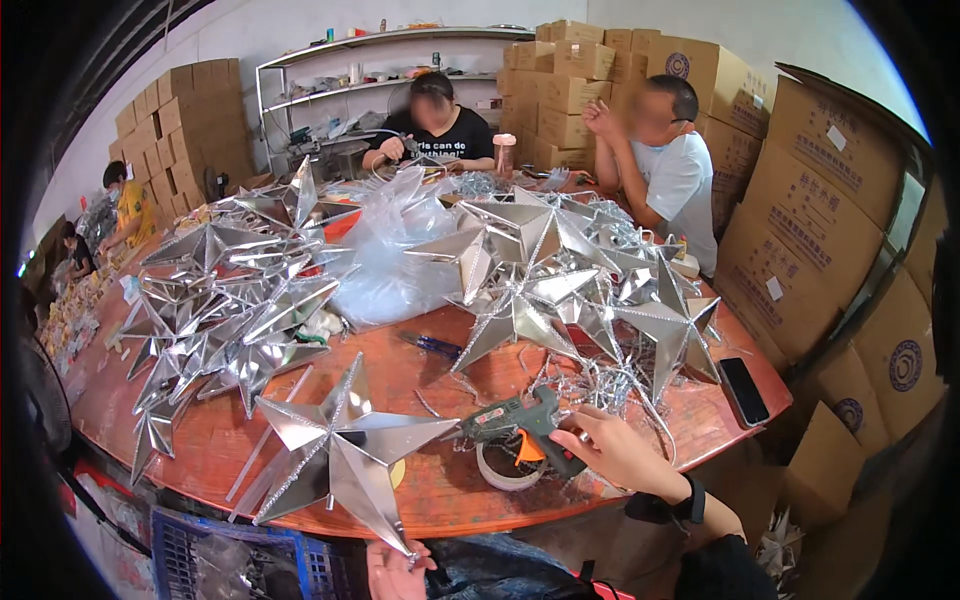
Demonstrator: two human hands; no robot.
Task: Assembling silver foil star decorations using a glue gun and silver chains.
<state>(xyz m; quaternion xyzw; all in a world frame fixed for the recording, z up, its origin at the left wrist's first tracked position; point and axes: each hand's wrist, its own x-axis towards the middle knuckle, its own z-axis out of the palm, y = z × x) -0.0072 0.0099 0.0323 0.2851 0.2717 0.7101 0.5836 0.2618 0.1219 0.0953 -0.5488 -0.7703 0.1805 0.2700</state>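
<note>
A large silver five-pointed star stands at the table's near edge, left of centre. At its lowest point, my left hand closes its fingers round the tip, just below the table edge. My right hand is closed on the handle end of a dark green glue gun with an orange trigger. Its nozzle faces left, close to the star's right-hand point. Under the gun lies a roll of tape, partly covered. Whether glue is coming out is too small to tell.
Silver stars heap up at left and right, a clear plastic bag between them. Pliers, tinsel strands and a phone lie nearby. A blue crate stands below. Co-workers sit across; cartons line the right.
</note>
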